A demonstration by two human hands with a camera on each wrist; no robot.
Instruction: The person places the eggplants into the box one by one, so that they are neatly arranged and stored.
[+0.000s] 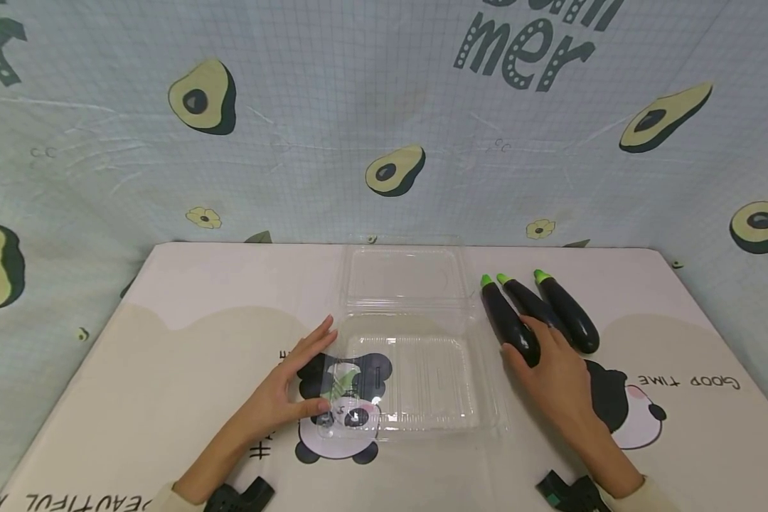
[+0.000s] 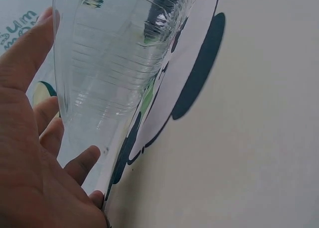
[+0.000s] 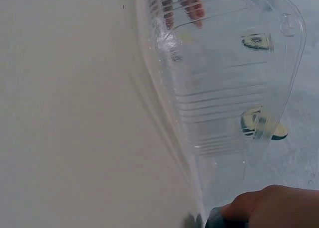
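Note:
A clear plastic clamshell container (image 1: 422, 427) lies with its lid (image 1: 403, 274) folded back toward the far edge of the table. At its left side rests my left hand (image 1: 294, 384), fingers spread and thumb tip at the rim. The left wrist view shows that thumb (image 2: 35, 49) against the container wall (image 2: 99, 63). To the right of the container lie three eggplants with green stem ends. My right hand (image 1: 560, 377) pinches the leftmost eggplant (image 1: 505, 316) near its thick end. It partly covers the middle eggplant (image 1: 531, 302); the right eggplant (image 1: 569, 313) lies beyond the fingers.
The pale table mat (image 1: 185, 398) carries printed pandas and lettering, part of which shows through the container. Behind the table hangs a light curtain (image 1: 307, 142) printed with avocados. Dark wrist devices (image 1: 240, 496) appear at the near edge.

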